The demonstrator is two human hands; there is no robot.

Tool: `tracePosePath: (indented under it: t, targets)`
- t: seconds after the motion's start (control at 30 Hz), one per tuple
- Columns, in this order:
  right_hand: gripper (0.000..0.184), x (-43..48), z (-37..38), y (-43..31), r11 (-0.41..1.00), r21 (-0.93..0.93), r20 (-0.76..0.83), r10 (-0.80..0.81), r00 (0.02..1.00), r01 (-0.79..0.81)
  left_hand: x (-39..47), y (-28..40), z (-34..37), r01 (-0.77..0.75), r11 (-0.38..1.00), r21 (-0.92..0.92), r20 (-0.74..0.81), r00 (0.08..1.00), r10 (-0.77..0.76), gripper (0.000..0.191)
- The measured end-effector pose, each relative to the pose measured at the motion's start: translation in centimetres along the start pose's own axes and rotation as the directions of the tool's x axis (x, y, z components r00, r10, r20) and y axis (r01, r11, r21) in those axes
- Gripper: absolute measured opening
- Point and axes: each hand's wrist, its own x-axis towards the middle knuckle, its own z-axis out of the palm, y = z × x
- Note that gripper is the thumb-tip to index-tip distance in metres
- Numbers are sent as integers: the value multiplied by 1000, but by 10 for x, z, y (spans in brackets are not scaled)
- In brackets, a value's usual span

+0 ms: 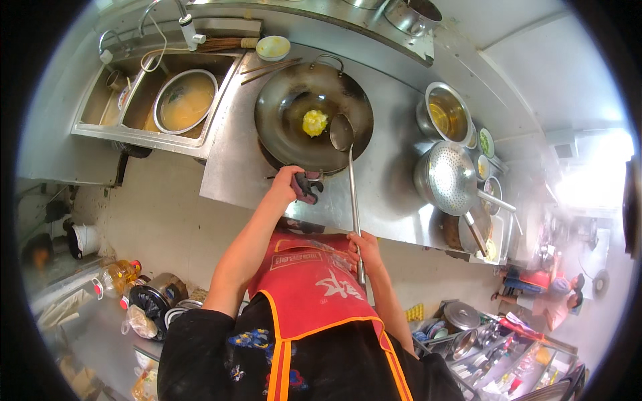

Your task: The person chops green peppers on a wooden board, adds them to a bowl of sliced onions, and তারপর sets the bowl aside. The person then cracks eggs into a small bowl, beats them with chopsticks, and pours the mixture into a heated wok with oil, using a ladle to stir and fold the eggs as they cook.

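Note:
My left hand (292,184) is closed on a dark folded cloth (305,188) at the near rim of a large steel wok (296,145). A yellow clump of what looks like egg (315,123) lies in the wok's middle. In my right hand (365,250) is the long metal handle of a ladle (342,132); its bowl rests over the right side of the wok, beside the egg. A pair of chopsticks (263,73) and a small bowl with yellow residue (273,48) are at the wok's upper left.
Left, a sink (145,135) holds a basin of cloudy liquid (188,103). On the right stand a pot of yellow oil (444,116), a perforated strainer (451,175) and small bowls of ingredients (485,142). A shelf edge (321,19) runs above the wok. Other people (551,295) are far right.

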Motion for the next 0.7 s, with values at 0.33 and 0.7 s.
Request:
tracePosePath:
  t: [0.33, 0.7]
  targets:
    - [26, -31, 9, -2, 933, -311, -107, -222, 969, 179, -55, -43, 47, 74, 990, -121, 35, 997, -70, 32]
    - [27, -31, 40, 9, 969, -206, -166, -175, 970, 139, -54, 13, 14, -168, 980, 108, 22, 986, 166, 23]
